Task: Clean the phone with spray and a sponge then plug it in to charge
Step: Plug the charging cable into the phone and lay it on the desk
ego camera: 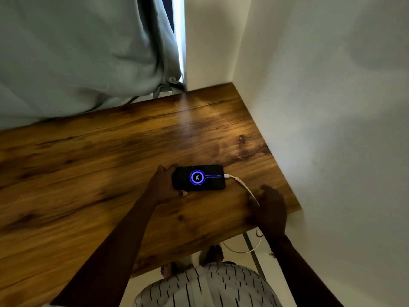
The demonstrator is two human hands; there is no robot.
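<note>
Dim light fills this corner, where a wooden tabletop point(93, 169) butts against white walls point(332, 107). Nearest, at the bottom of the frame, a striped shirt point(205, 286) and bare feet point(210, 254) show below the table's edge, beside a slack loop of white wire that hangs toward the floor.

Moving up, both forearms reach over the wood. The right hand point(271, 209), low and right of centre, lies on the tabletop where the white charging cable point(242, 186) runs over the edge; its fingers are spread and look relaxed, and whether they pinch the cable or merely rest over it I cannot tell, since the hand covers that stretch. It seems placed to keep the wire from dragging the handset.

Just above and left, the left hand point(163, 183) clasps the short left end of the smartphone point(198, 177), thumb on the near edge and fingers curled round the far one, probably steadying it against the pull of the plug. That handset lies flat, screen up, a little right of centre in the frame, the connector seated in its right end. Its display glows with a blue ring and a 39 percent reading, so charging appears under way and the job looks all but finished. No spray or sponge is in sight.

Farthest off, grey-green curtains point(77, 52) hang across the upper left, a bright slit of daylight at their edge.
</note>
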